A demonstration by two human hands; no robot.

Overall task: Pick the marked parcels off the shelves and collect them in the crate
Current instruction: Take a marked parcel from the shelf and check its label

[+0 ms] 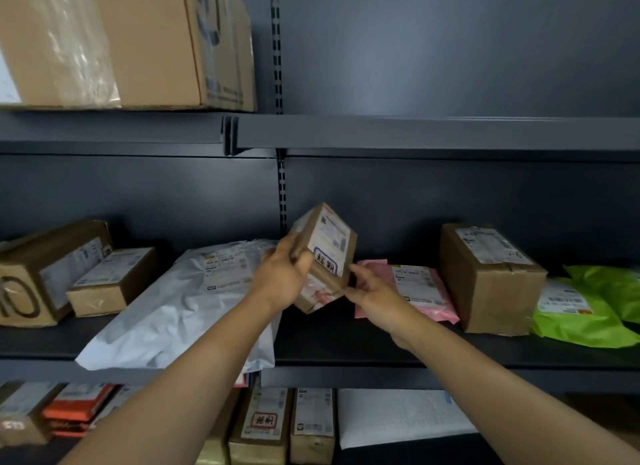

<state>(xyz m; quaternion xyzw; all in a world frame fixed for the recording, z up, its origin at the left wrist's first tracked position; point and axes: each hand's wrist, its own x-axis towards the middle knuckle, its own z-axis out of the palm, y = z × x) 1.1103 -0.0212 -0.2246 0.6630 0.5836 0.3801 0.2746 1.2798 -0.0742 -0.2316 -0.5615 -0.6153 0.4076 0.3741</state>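
head view, left hand (281, 278), right hand (375, 293) holding parcel (330, 242), blue-framed stamp (326, 262)

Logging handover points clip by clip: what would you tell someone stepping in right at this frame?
Left hand grips the small box by its left side; right hand pinches its lower right corner.
The box, blue-framed stamp on its label, is tilted in the air above the middle shelf.
Crate not in view, so what is collected cannot be told.
Left: carry this box to the crate; a red-stamped box stands one level down, possibly marked too.
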